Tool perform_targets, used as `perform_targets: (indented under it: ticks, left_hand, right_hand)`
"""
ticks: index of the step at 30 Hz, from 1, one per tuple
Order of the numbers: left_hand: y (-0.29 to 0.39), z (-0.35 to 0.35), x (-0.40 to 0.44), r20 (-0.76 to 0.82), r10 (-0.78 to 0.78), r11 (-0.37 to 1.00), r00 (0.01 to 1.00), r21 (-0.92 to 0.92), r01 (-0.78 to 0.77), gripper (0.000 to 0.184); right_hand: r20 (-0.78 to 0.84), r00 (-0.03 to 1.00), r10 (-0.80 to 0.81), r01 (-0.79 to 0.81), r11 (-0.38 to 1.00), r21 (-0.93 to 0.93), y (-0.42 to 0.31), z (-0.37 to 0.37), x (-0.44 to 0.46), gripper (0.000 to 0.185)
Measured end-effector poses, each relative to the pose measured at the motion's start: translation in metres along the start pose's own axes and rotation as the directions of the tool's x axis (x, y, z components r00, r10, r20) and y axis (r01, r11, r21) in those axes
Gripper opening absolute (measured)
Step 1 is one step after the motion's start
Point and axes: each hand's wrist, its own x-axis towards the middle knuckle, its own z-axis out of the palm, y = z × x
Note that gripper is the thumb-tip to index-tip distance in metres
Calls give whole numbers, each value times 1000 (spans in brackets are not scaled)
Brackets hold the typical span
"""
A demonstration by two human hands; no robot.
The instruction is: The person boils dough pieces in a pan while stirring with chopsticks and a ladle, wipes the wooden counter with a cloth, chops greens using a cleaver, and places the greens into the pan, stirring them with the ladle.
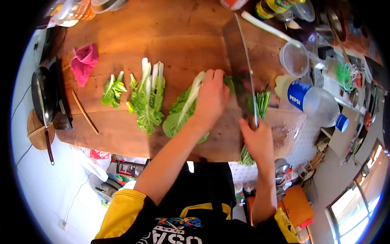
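My left hand (213, 97) presses with curled fingers on a green leafy vegetable (183, 107) with a pale stalk, lying on the wooden table. In my right hand (259, 140) is the handle of a cleaver (240, 57), its broad blade pointing away from me. The blade stands just right of the leaf, its lower edge partly blurred. Beneath and beside it lies a bunch of thin green stems (263, 102), partly hidden by my right hand. Left of my left hand are more leafy stalks (147, 99) and a smaller piece (113, 90).
On the wooden table (122, 36) lie a pink cloth (84, 63) and a thin brown stick (84, 112). To the right are a Pepsi bottle (321, 103), a clear plastic tub (294, 59) and a long white stalk (268, 27). A black pan (44, 95) hangs at left.
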Motion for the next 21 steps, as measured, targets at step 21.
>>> perform_targets:
  ticks: [21]
  left_hand:
    - [-91,-175,-60,-281,202,572,938,811,119,23]
  right_hand:
    - [-53,971,235,-228,968,108,26,28,-91,25]
